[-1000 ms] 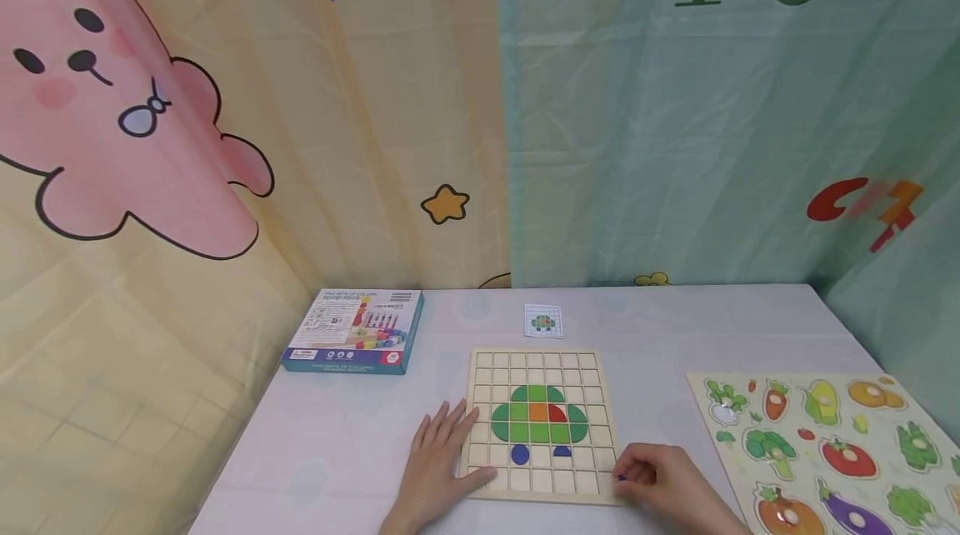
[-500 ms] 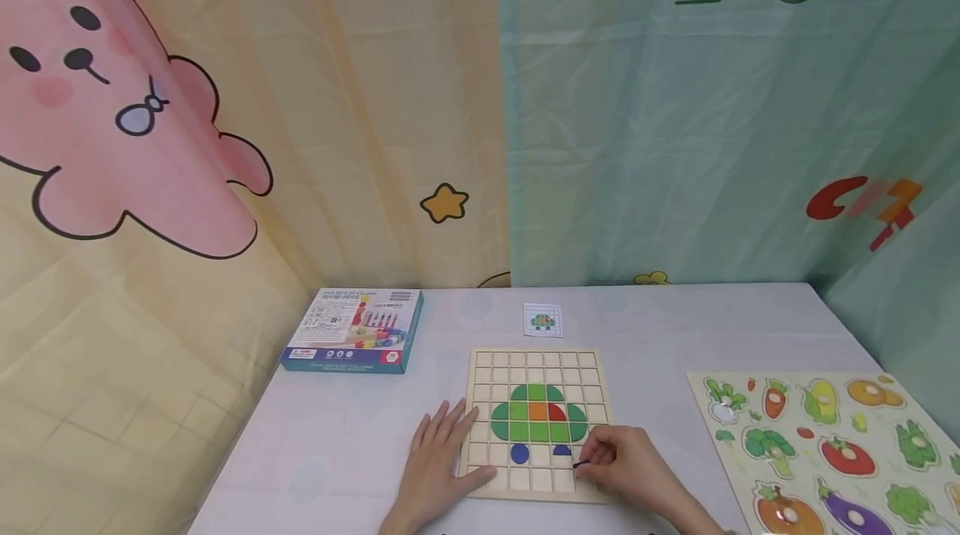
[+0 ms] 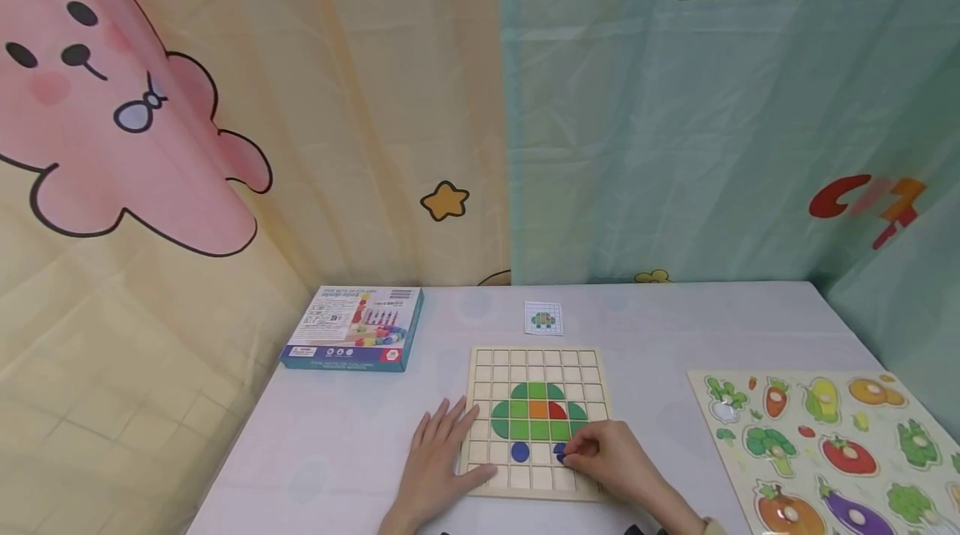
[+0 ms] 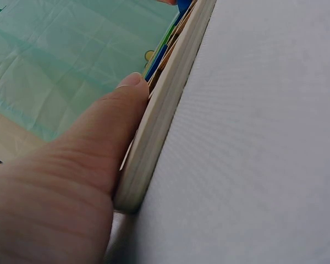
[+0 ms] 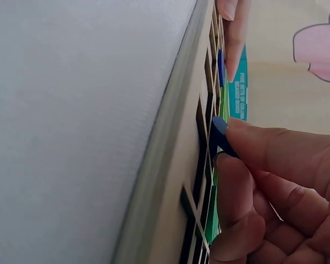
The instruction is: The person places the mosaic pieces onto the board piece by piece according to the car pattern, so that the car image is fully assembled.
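A wooden grid board (image 3: 483, 357) lies on the table, with green, orange and red pieces forming a car-like shape. Below that shape sits a blue circle (image 3: 520, 452), and to its right a blue half-circle (image 3: 558, 448) partly covered by fingers. My left hand (image 3: 435, 464) rests along the board's left edge, fingers spread; its thumb (image 4: 133, 82) lies on the near corner. My right hand (image 3: 611, 456) pinches a small blue half-circle piece (image 5: 221, 135) between thumb and fingertips, tilted, right at the cell of the other half-circle.
A small pattern card (image 3: 543, 320) with the same car-like picture lies behind the board. At the back left is a flat boxed toy set (image 3: 352, 329). A vegetable puzzle board (image 3: 806, 407) lies on the right. Curtains (image 3: 390, 102) hang behind the table.
My right hand has moved left from the board's right edge to the lower blue half-circle, carrying the blue piece. My left hand has stayed on the board.
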Demonstrator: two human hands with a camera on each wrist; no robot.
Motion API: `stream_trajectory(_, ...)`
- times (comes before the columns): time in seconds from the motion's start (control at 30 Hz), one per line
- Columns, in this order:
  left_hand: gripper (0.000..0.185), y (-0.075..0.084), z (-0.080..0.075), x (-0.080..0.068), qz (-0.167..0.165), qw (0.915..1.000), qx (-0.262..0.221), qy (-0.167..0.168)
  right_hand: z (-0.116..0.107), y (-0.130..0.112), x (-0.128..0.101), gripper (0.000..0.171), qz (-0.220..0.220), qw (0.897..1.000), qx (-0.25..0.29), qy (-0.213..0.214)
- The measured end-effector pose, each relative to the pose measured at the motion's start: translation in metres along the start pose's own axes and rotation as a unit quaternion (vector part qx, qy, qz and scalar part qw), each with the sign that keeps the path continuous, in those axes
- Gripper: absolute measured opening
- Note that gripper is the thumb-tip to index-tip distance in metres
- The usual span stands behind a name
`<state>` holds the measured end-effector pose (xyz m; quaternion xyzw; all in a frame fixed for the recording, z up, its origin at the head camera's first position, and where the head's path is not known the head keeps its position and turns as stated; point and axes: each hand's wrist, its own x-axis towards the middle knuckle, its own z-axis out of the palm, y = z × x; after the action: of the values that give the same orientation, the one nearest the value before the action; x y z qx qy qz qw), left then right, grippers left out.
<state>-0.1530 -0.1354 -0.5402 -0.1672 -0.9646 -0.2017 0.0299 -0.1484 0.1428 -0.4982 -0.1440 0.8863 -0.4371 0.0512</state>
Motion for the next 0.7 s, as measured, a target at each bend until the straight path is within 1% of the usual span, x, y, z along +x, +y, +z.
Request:
stream_trajectory(0.33, 0.087, -0.0009, 0.0002, 0.0005, -0.001, 1.0000, -0.004, -0.007, 0.0009, -0.0014, 0.0035, 0.014, 0.011, 1.000, -0.019, 0.006)
stream_trajectory(0.47, 0.087, -0.0016, 0.0007, 0.0007, 0.000, 1.0000, -0.003, -0.006, -0.0004, -0.0016, 0.0035, 0.014, 0.010, 1.000, -0.020, 0.008)
stream_trajectory(0.7, 0.087, -0.0021, 0.0015, 0.0005, 0.002, 1.0000, -0.001, -0.003, -0.0018, -0.0004, 0.0043, 0.016, 0.003, 1.000, -0.021, -0.001)
